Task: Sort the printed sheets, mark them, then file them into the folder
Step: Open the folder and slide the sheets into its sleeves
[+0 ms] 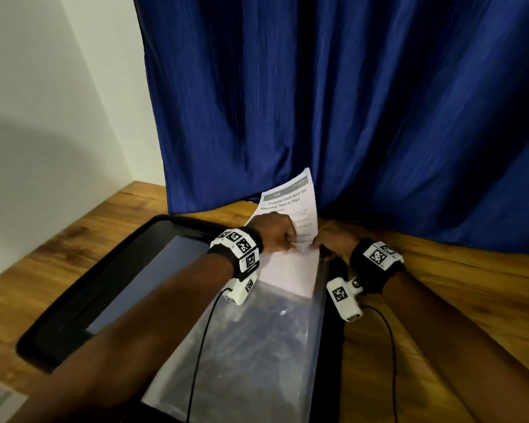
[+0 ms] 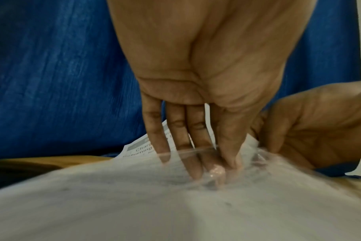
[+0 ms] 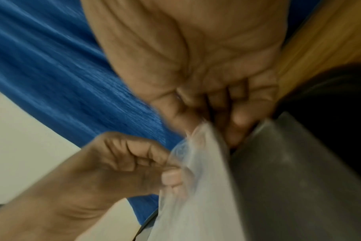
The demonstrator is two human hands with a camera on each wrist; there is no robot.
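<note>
Nearest the person, at six o'clock on the wooden table [image 1: 458,288], lies the open black folder [image 1: 104,282], its clear plastic sleeve [image 1: 257,346] running up toward twelve. Over the sleeve both forearms reach forward, each with a white tagged wrist camera strapped on.

Further up, at the sleeve's mouth, the left hand [image 1: 272,233] comes in from nine o'clock. Its fingers [image 2: 193,146] point down into the opening, tips behind the clear film, and thumb and fingers pinch the printed sheet [image 1: 290,206] there. Just beside it at three o'clock, the right hand [image 1: 336,239] has its fingers curled, nipping the edge of the plastic at the sleeve's right corner; the right wrist view is blurred, but thumb and fingertips clearly close on the film.

That sheet sits partly inside the sleeve. Its lower part shows white through the plastic below the two hands, and its headed top sticks out beyond them toward twelve o'clock, tilted slightly right.

Behind everything hangs a blue curtain [image 1: 348,102], with a pale wall [image 1: 58,102] at ten o'clock.
</note>
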